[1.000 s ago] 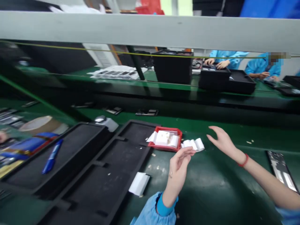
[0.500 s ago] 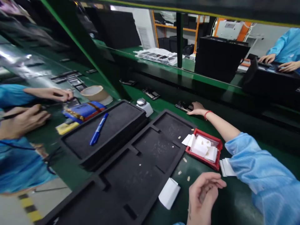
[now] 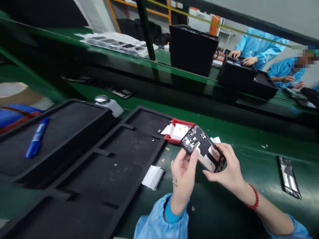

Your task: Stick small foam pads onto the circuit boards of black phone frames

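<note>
An opened phone point(image 3: 203, 147), its inner boards and connectors showing, is held tilted above the green bench. My left hand point(image 3: 183, 164) grips its left end, thumb on the near edge. Around the right end closes my right hand point(image 3: 229, 162), with a red bead bracelet at the wrist. Partly behind the phone is a red tray point(image 3: 171, 138) holding white paper point(image 3: 179, 131) with small tan pieces on it. A folded white paper point(image 3: 153, 177) lies left of my left hand.
A black compartment tray point(image 3: 134, 146) stretches along the left. Beyond it are a blue marker point(image 3: 37, 137) on a black box point(image 3: 72, 129) and a metal-topped dispenser bottle point(image 3: 108, 104). Another opened phone point(image 3: 289, 177) lies at right. Co-workers in blue sit across the bench.
My right hand has brought the phone back from the bench's far side. My left hand has moved up and taken hold of it too. The view has swung right.
</note>
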The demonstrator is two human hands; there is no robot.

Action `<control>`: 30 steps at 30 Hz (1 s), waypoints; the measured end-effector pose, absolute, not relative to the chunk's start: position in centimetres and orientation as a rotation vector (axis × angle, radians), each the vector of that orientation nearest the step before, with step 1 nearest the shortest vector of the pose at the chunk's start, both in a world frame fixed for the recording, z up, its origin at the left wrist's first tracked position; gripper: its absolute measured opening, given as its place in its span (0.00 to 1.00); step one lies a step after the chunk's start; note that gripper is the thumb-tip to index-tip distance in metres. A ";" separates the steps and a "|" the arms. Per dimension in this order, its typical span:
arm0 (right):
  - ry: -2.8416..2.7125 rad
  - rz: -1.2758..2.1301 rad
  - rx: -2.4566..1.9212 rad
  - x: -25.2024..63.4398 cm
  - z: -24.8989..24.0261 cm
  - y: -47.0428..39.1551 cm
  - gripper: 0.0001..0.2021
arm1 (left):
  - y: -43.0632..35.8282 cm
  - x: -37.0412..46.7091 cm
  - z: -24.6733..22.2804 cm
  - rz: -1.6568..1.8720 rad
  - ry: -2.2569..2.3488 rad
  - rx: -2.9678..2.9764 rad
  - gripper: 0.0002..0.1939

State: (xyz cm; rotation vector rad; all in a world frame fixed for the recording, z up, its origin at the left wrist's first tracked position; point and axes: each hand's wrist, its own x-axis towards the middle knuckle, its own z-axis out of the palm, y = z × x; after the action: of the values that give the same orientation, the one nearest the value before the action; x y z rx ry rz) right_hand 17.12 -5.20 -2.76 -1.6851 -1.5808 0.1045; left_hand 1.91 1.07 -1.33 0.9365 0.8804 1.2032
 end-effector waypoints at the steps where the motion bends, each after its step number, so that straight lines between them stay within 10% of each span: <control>1: -1.530 0.141 -1.652 16.6 -2.5 -6.1 0.39 | 0.6 1.9 -0.9 1.189 0.882 0.979 0.20; 9: -1.317 0.467 -1.349 16.0 2.5 -4.5 0.02 | -2.7 2.5 0.1 1.373 0.871 1.306 0.18; 30: -1.517 0.372 -1.258 16.2 3.2 -2.6 0.03 | -1.1 2.0 0.3 1.450 0.876 1.823 0.09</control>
State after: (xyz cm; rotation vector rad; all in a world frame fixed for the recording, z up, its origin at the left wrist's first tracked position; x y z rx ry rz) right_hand 16.24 -2.65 3.16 -1.2584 -1.5170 0.3724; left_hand 2.01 -1.07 0.29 1.8231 0.8757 1.4498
